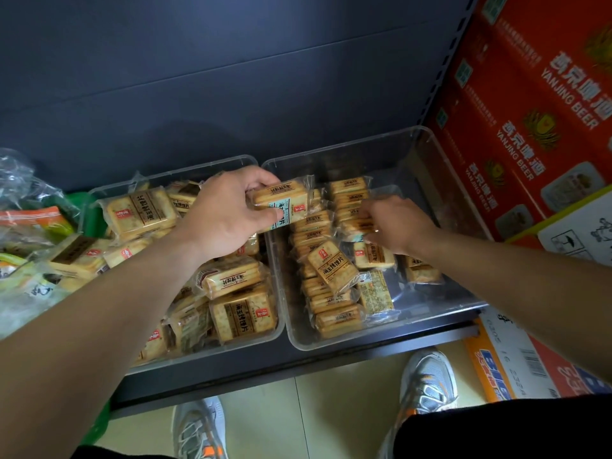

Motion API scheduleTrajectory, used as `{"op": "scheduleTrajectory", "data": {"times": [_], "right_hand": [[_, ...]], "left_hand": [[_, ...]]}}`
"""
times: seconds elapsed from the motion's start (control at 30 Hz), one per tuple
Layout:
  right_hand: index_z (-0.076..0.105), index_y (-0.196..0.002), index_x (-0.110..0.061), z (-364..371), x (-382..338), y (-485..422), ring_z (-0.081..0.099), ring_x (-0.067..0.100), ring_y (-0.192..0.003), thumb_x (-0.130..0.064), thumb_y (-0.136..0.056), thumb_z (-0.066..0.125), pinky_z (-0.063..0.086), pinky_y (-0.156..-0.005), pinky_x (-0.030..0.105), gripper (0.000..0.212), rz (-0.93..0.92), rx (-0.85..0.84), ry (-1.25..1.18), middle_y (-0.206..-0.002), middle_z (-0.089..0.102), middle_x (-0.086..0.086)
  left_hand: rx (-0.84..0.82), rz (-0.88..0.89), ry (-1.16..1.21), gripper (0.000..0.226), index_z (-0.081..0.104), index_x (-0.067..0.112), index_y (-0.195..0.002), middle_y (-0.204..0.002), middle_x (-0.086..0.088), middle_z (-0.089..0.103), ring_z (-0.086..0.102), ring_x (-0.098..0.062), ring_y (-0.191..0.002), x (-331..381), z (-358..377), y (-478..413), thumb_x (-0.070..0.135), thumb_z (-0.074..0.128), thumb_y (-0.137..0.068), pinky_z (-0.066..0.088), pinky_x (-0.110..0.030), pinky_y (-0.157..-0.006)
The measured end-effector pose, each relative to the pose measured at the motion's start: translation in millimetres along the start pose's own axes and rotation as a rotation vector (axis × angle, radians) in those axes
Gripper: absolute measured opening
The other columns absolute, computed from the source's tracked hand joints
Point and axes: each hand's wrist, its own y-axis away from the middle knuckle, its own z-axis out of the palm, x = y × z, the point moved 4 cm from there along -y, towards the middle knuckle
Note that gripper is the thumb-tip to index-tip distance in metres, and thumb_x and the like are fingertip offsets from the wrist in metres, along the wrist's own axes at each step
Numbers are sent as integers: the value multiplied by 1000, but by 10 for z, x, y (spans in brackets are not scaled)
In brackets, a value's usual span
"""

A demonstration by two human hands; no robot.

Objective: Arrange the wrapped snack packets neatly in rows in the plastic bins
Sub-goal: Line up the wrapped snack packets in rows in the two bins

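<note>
**Snack packets (331,301): position in the two clear bins**

Grey shoes (427,382) stand on the floor below the dark shelf (298,366). On it, the left bin (212,352) contains loose, unsorted packets. The right bin (364,344) contains packets on edge in rows at its left side, with several lying loose. The left hand (228,213) grips the held packet (281,197), fingers curled round it, above the join between bins. The right hand (394,223) curls its fingers onto a row packet (352,223). Red beer cartons (530,111) stand far right.
</note>
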Motion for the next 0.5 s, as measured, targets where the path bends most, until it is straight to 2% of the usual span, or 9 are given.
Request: {"op": "scheduleTrajectory", "data": {"times": [0.1,0.17,0.27,0.33,0.5], "right_hand": [[69,-119,-21,70,-20,-28,65,24,-104,-44,-90,71,56,-89,42,37,-18,-19,-125,-120,67,4],[73,-114,-19,79,70,-37,66,22,-102,-37,-92,71,56,-90,40,28,16,13,-220,-118,69,4],[71,-94,-23,51,203,-40,66,19,-95,-27,-88,78,56,-88,37,10,89,88,-266,-106,71,2],[65,-84,-23,62,200,-61,65,18,-90,-25,-86,80,56,-85,37,15,108,107,-285,-99,70,0],[70,-88,-19,110,109,-105,65,19,-90,-25,-89,77,56,-81,37,10,80,100,-333,-97,68,2]], "left_hand": [[-6,-11,2,43,62,29,-127,-106,17,67,64,5,-89,-8,22,8,24,79,-87,43,-2,-67],[-11,-12,4,44,61,29,-127,-108,16,67,64,4,-88,-8,39,6,24,79,-87,44,-2,-65],[-17,-10,14,44,61,29,-127,-110,15,67,64,3,-91,8,74,-8,25,79,-87,43,-6,-70],[-26,-4,21,44,61,29,-126,-110,15,67,65,2,-91,28,105,-19,25,79,-87,42,-7,-72],[-35,9,19,39,62,32,-120,-108,15,69,65,2,-92,116,205,-64,26,80,-86,41,-7,-73]]}}
